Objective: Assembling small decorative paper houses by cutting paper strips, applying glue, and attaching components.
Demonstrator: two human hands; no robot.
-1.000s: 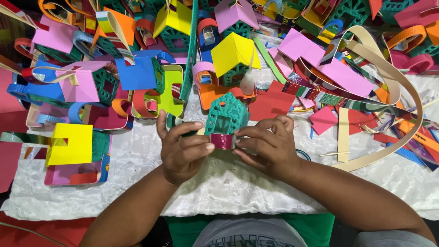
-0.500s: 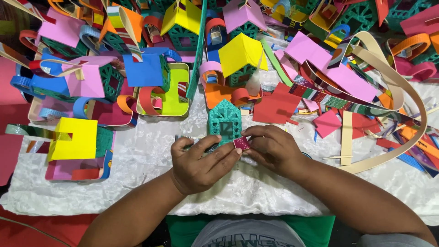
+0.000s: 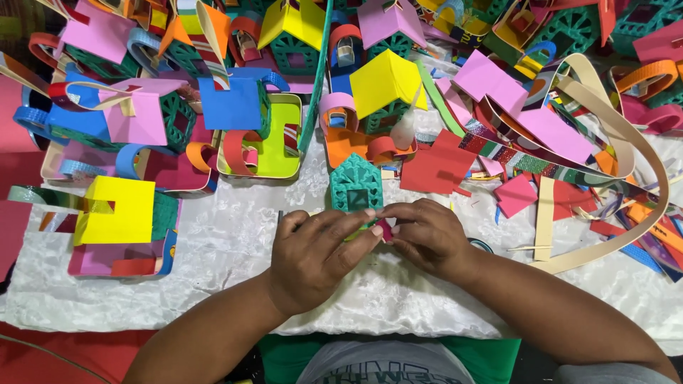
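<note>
At frame centre, keep the left hand (image 3: 320,252) and right hand (image 3: 425,236) fingertips pinched shut on the small magenta piece (image 3: 385,229), pressing evenly below the teal house cutout (image 3: 355,185).

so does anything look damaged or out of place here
Nothing looks damaged. The teal house piece stands upright beyond both hands, which pinch a small magenta piece. The coloured strips and scraps lie scattered loosely.
</note>
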